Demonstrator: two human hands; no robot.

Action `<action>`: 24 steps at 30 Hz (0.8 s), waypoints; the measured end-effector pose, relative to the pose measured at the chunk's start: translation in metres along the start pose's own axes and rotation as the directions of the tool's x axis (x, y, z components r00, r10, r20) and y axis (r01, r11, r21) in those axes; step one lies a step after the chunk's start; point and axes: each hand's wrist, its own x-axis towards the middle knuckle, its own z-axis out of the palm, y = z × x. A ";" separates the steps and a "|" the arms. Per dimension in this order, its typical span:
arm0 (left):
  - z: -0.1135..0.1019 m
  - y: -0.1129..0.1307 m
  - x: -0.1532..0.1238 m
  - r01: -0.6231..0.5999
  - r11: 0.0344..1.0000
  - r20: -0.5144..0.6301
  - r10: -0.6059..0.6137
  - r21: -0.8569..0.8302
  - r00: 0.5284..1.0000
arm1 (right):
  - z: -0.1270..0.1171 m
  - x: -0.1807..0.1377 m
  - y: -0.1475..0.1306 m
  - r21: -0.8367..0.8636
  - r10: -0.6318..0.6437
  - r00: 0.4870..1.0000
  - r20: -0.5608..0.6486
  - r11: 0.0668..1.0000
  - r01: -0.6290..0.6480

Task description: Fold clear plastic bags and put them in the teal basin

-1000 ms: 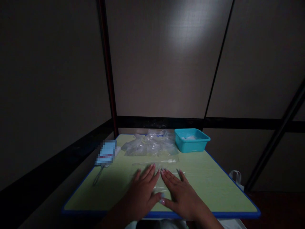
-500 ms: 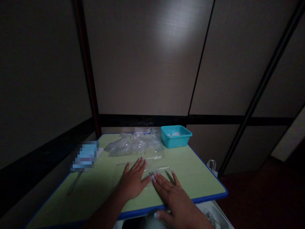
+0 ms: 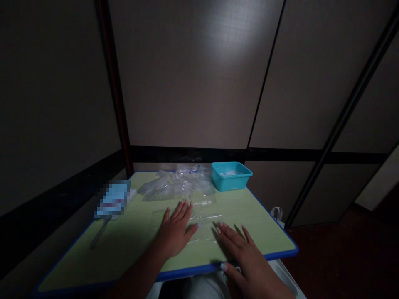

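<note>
A clear plastic bag (image 3: 204, 228) lies spread on the light green tabletop (image 3: 255, 232). On its left part rests my left hand (image 3: 176, 230), flat, with the fingers stretched forward and the thumb apart. My right hand (image 3: 240, 249) is at the bag's right edge, fingers extended and thumb spread near the table's front edge; whether its fingertips touch the bag I cannot tell. Neither hand grips anything. Beyond them sits a heap of crumpled clear plastic bags (image 3: 177, 185).
At the back right stands a turquoise basin (image 3: 232, 180) with whitish contents. A blurred-out blue item (image 3: 112, 199) lies at the left edge, near a thin strip (image 3: 99, 234). Cabinet panels (image 3: 187, 83) rise behind the table. A white handled bag (image 3: 277, 216) is beyond the right edge.
My right hand has slid to the right across the bag, away from my left hand. The left hand stays nearly in place. The view has shifted slightly.
</note>
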 end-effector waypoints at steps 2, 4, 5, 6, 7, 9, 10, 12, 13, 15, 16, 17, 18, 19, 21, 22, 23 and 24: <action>-0.007 0.000 -0.001 -0.001 1.000 -0.111 0.001 -0.001 0.994 | -0.002 0.010 -0.008 -0.018 0.006 1.000 -0.029 1.000 -0.007; -0.015 -0.005 -0.005 -0.017 1.000 -0.200 0.016 -0.004 0.980 | -0.005 0.020 -0.019 -0.013 -0.043 0.999 -0.013 0.999 0.043; -0.019 -0.011 -0.008 -0.027 1.000 -0.217 0.023 -0.012 0.976 | -0.006 0.024 -0.025 0.000 -0.085 0.996 0.013 0.996 0.085; -0.022 -0.018 -0.012 -0.040 0.999 -0.209 0.033 -0.025 0.977 | -0.007 0.027 -0.029 0.018 -0.129 0.991 0.044 0.992 0.128; -0.025 -0.026 -0.017 -0.051 0.998 -0.184 0.042 -0.043 0.982 | -0.007 0.030 -0.034 0.036 -0.166 0.983 0.072 0.986 0.164; -0.029 -0.044 -0.028 -0.083 0.993 -0.091 0.075 -0.085 0.993 | -0.007 0.033 -0.039 0.056 -0.204 0.974 0.101 0.978 0.199; -0.031 -0.053 -0.035 -0.095 0.991 -0.049 0.090 -0.098 0.995 | -0.006 0.034 -0.040 0.056 -0.205 0.974 0.101 0.978 0.200; -0.035 -0.068 -0.048 -0.110 0.989 0.016 0.112 -0.097 0.994 | -0.003 0.036 -0.040 0.042 -0.193 0.977 0.086 0.981 0.190; -0.037 -0.073 -0.055 -0.115 0.989 0.037 0.119 -0.092 0.992 | -0.001 0.037 -0.040 0.035 -0.192 0.978 0.080 0.981 0.190; -0.040 -0.078 -0.067 -0.130 0.987 0.067 0.137 -0.099 0.988 | 0.003 0.040 -0.041 0.029 -0.201 0.977 0.075 0.980 0.199; -0.042 -0.078 -0.072 -0.137 0.984 0.073 0.145 -0.111 0.987 | 0.004 0.041 -0.041 0.029 -0.204 0.976 0.073 0.979 0.203; -0.043 -0.077 -0.076 -0.140 0.982 0.073 0.150 -0.126 0.986 | 0.005 0.043 -0.042 0.031 -0.206 0.976 0.071 0.978 0.205; -0.044 -0.077 -0.079 -0.140 0.980 0.069 0.151 -0.140 0.986 | 0.006 0.045 -0.044 0.034 -0.206 0.976 0.068 0.978 0.204; -0.045 -0.076 -0.081 -0.139 0.979 0.065 0.150 -0.149 0.987 | 0.007 0.046 -0.045 0.036 -0.203 0.977 0.065 0.979 0.201; -0.045 -0.076 -0.082 -0.130 0.980 0.062 0.141 -0.151 0.988 | 0.008 0.049 -0.046 0.038 -0.202 0.977 0.063 0.979 0.200; -0.044 -0.076 -0.082 -0.124 0.981 0.061 0.134 -0.146 0.989 | 0.008 0.050 -0.046 0.038 -0.207 0.976 0.065 0.978 0.205; -0.043 -0.078 -0.081 -0.122 0.983 0.058 0.131 -0.139 0.990 | 0.009 0.051 -0.046 0.037 -0.214 0.974 0.069 0.977 0.212; -0.042 -0.079 -0.081 -0.120 0.984 0.051 0.127 -0.128 0.991 | 0.009 0.051 -0.045 0.036 -0.222 0.972 0.075 0.975 0.220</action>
